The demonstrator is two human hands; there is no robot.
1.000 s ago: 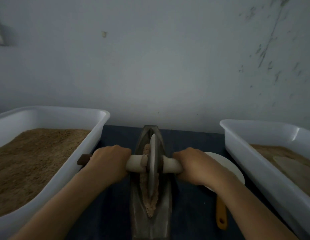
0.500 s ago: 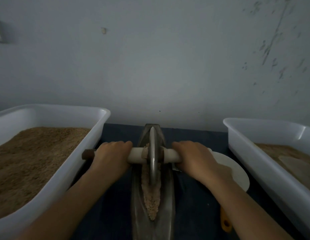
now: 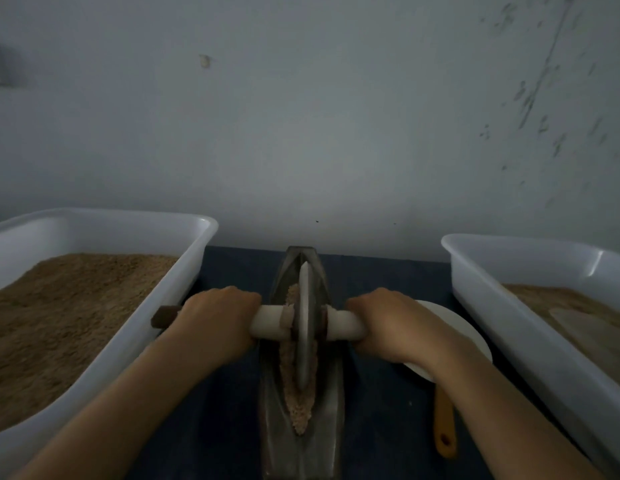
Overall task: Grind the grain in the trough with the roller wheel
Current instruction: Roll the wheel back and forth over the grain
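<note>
Now, the grinding is under way. On the left, a white tub (image 3: 183, 292) is heaped with brown meal. The left hand (image 3: 216, 323) wraps its fingers tight round the handle (image 3: 267, 322). The roller wheel (image 3: 304, 327) stands upright in the dark trough (image 3: 331, 403), on the grain (image 3: 299, 410). The right hand (image 3: 388, 322) grips the other end. Next, I think, comes a steady push along the trough. Right, another tub (image 3: 509, 327) holds less.

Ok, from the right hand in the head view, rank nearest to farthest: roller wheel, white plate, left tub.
1. White plate, directly under the right hand.
2. Roller wheel, just to its left.
3. Left tub, far left.
</note>
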